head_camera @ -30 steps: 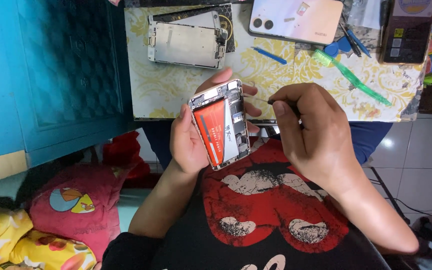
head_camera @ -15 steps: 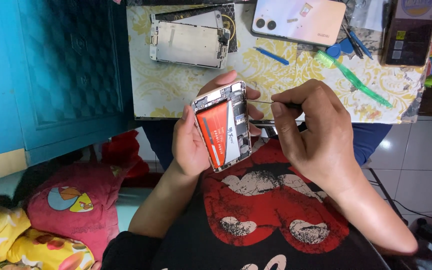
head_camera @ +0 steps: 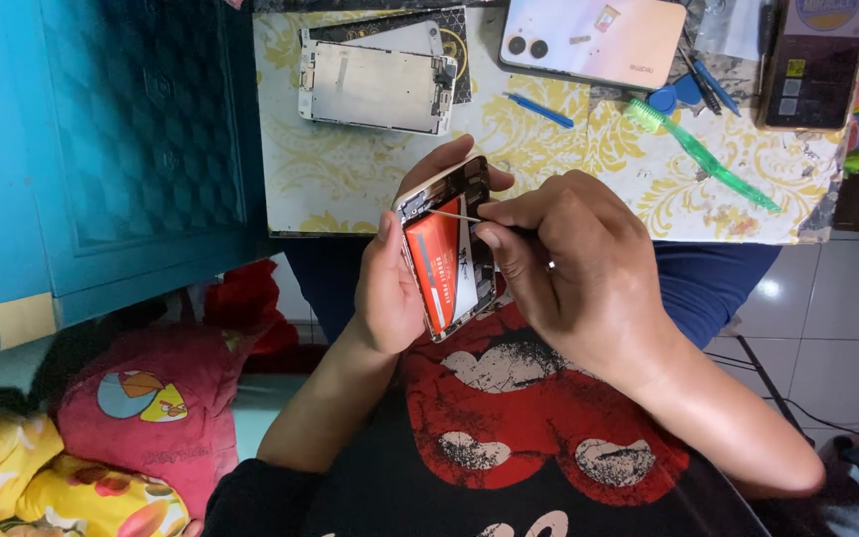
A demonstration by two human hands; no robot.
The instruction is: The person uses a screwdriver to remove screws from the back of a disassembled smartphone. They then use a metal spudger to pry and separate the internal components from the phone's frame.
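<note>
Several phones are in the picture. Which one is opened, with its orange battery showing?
The opened phone in the left hand, probed with a thin tool by the right hand. The pale gold phone and dark phone on the table lie closed.

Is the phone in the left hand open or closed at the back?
Open: the phone has no back cover, so its orange battery shows.

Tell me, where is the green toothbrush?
In the head view the green toothbrush lies on the patterned table at the upper right, beyond the right hand, between the pale phone back and the dark phone.
</note>
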